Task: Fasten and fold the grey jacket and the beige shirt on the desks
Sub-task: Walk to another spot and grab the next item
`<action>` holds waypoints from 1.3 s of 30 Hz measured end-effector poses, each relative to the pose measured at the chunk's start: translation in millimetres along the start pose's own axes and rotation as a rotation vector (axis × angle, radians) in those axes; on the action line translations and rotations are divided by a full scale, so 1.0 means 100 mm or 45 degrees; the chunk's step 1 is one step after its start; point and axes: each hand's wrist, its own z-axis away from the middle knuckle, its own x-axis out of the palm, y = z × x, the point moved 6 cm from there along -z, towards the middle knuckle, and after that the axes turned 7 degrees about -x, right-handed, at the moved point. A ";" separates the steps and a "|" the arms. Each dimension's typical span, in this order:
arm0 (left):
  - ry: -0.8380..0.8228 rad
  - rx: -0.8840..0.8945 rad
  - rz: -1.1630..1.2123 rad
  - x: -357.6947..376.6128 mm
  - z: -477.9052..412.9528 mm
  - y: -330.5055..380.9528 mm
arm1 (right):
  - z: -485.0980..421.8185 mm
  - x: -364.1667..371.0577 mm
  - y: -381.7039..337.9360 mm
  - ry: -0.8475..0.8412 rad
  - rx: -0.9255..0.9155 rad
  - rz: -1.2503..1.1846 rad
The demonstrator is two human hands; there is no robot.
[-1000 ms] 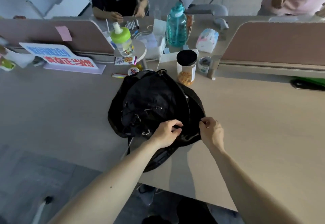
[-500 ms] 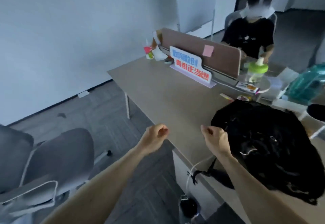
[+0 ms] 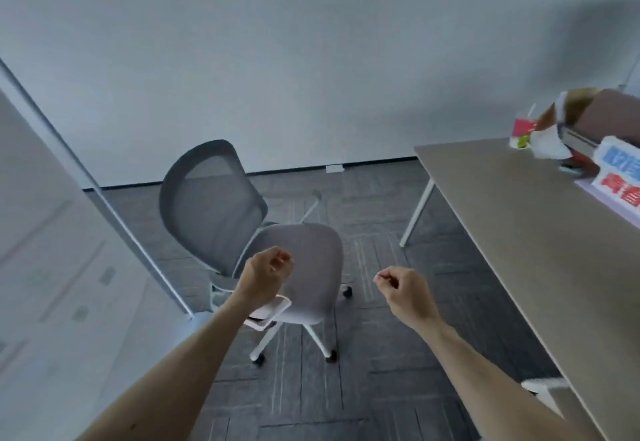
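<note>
Grey jacket & beige shirt: neither is in shot, and we can't tell where they lie.

Head cam: we face an office chair (image 3: 277, 260) on carpet, w/ the desk (image 3: 536, 232) running off the right edge.

Left hand (image 3: 266, 276) is held up over the chair seat, fingers curled into a loose fist w/ nothing in it. Right hand (image 3: 403, 290) is apart from it, over the floor between chair & desk. Its thumb is against the curled forefinger, gripping nothing we can see.

Our read: both are raised at the ready, not working cloth, so no fastening or folding is in hand here.

Around us are a blue-and-red sign (image 3: 620, 181) and paper clutter (image 3: 540, 129) at the desk's far end, plus a glazed partition (image 3: 52, 232) to the left. The chair stands dead ahead, near the desk leg, and prob. blocks the way forward.
</note>
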 end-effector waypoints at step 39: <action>-0.041 -0.032 -0.329 -2.42 -5.67 -2.47 | -4.57 4.05 -1.88 -0.434 0.095 -0.403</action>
